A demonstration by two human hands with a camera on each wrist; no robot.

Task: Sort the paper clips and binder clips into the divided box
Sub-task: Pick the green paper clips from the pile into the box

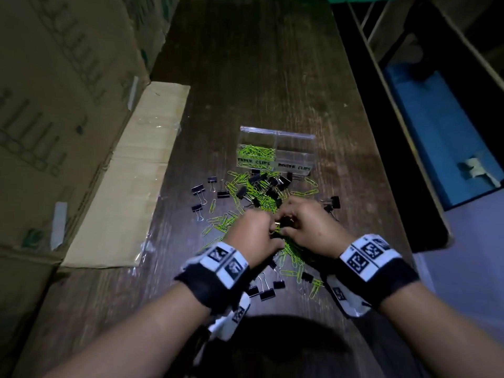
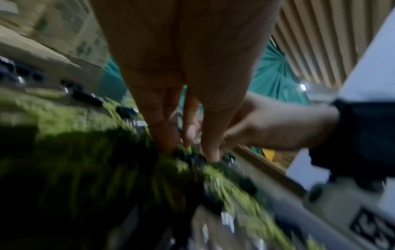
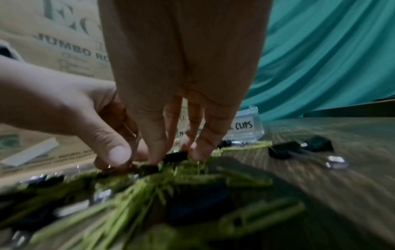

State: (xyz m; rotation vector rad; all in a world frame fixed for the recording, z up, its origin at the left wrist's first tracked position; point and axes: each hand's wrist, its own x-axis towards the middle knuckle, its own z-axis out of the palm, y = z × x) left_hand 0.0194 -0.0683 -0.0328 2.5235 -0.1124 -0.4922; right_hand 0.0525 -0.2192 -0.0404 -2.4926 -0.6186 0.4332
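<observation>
Pinching wiry green paper clips

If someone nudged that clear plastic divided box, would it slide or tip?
The clear plastic divided box would probably slide easily: it looks light, holding only green paper clips in one compartment. It seems low and wide, so tipping is unlikely. The wooden table looks fairly smooth.

Lime-green wire paper clips lie mixed with black metal binder clips that have silver wire handles, on a dark brown wood-grain counter. The clear plastic divided box bears pale labels lettered in black. White wristbands with black square-code patterns sit beside tan cardboard boxes and a teal cloth.
</observation>
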